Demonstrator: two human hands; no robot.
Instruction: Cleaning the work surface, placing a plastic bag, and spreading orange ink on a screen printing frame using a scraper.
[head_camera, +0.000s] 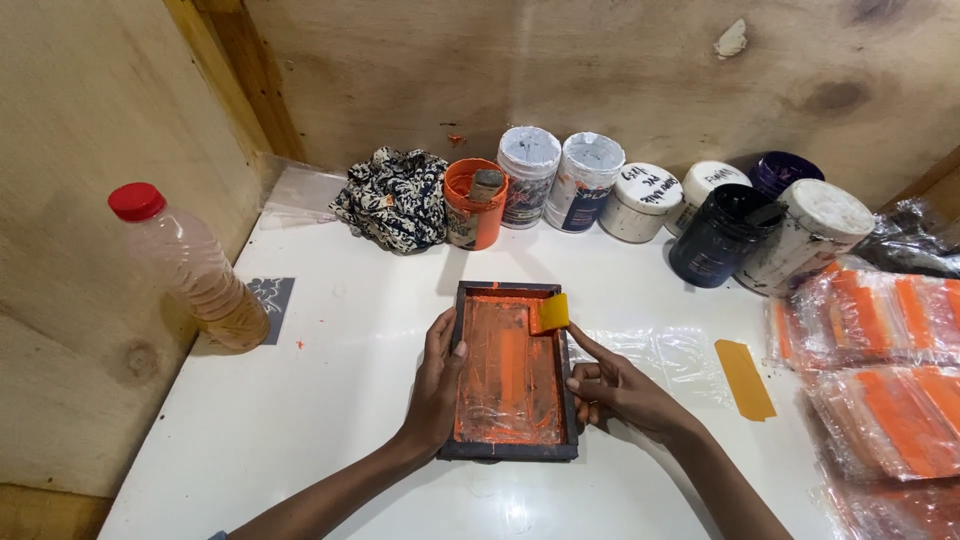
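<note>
- Your left hand lay along the left rail of the small dark screen frame, fingers held together and nearly straight, thumb hooked over the rail onto the inked mesh; it pressed the frame down rather than closing around it.
- Your right hand rested against the frame's right rail, its lower fingers curled loosely, its forefinger stretched up toward the yellow squeegee. Whether the fingertip actually pinched the squeegee I cannot tell.
- The frame sat flat on the white table, about mid-table and straight in front of you, its long axis running away from you toward the back wall, its short ends nearest you and nearest the jars.
- The squeegee sat at the frame's far right corner, tilted, its blade on the orange ink.
- Edges: a plywood wall closed the left side, another the back. The plastic bottle with a red cap stood against the left wall, well apart from the frame.
- A row of paint jars and a crumpled patterned cloth lined the back, near the frame's far end.
- To your right lay a clear plastic sheet, an orange strip, then stacked wrapped packets, crowding that side.
- Bare tabletop lay left of the frame and toward you.
</note>
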